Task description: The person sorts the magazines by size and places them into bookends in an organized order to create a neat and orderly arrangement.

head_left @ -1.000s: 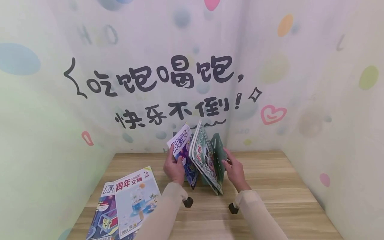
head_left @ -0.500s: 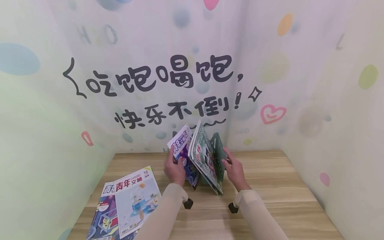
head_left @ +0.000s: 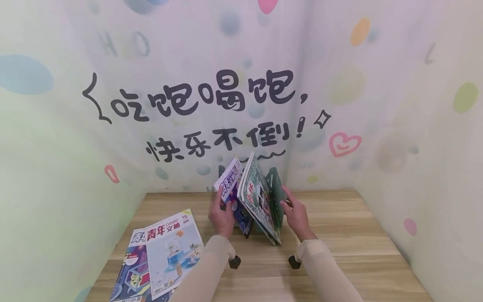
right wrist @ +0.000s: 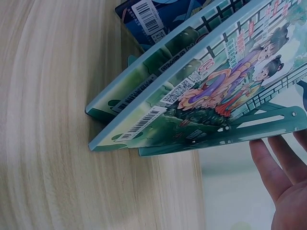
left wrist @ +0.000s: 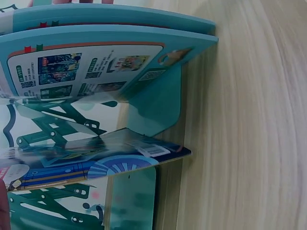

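My left hand (head_left: 222,216) grips a purple magazine (head_left: 229,184) near its edge, the thumb over the cover. This magazine leans to the left of two green magazines (head_left: 260,197) that stand upright and tilted. In the left wrist view the green lattice (left wrist: 53,127) of a book stand shows between them, the purple magazine (left wrist: 100,163) crossing in front of it. My right hand (head_left: 298,216) touches the stand's green end panel (head_left: 278,195). The right wrist view shows fingers (right wrist: 268,167) extended against that panel's outer face, beside the green magazines (right wrist: 192,100).
Two more magazines lie on the wooden table (head_left: 362,243) at the left: a white one (head_left: 170,260) overlaps a purple one (head_left: 132,268). A printed wall (head_left: 211,50) rises behind the table, with side walls left and right.
My left hand has shifted slightly to the right with the purple magazine, toward the green magazines. The right hand stays at the end panel.
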`<state>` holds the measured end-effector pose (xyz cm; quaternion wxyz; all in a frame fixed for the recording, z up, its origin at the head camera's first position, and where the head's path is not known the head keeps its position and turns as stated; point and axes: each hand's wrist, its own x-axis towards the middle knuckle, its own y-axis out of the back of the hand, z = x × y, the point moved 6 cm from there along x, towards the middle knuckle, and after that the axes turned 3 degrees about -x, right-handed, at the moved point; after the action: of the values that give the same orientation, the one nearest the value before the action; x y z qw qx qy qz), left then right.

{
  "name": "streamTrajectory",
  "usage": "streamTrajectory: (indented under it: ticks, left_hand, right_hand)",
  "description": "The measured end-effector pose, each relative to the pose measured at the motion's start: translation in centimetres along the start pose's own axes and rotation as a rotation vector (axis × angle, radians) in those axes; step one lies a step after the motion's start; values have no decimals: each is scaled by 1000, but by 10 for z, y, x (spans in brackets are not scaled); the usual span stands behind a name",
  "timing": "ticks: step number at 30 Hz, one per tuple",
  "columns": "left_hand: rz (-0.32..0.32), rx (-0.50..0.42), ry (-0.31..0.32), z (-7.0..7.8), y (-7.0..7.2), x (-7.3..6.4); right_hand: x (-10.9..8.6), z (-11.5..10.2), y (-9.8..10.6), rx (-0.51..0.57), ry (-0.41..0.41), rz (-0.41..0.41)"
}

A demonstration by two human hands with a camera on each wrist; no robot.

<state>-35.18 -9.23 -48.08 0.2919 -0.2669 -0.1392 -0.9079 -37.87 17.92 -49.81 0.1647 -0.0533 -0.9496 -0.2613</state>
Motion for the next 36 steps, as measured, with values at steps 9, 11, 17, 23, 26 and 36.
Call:
streamTrajectory:
  ticks: [9,11,17,23,26,36]
  left_hand:
    - [-51,3,-9,-2,1,-2]
    - [-52,11,-20,-3,2,-2]
    - [-54,19,-46,-2,3,-2]
    - [-50,13,-106,2,5,-2]
    - [-35,11,-145,3,7,-1]
    - [3,18,-208,3,15,-1]
  right_hand:
    - [0,0,1,-11,6,2]
    - [0,0,0,-9,5,0]
    - [0,1,0,4,10,-5]
    - [0,0,1,1,9,-5]
    - [0,0,1,-3,9,-6]
    - [-1,-1,0,9,5,-7]
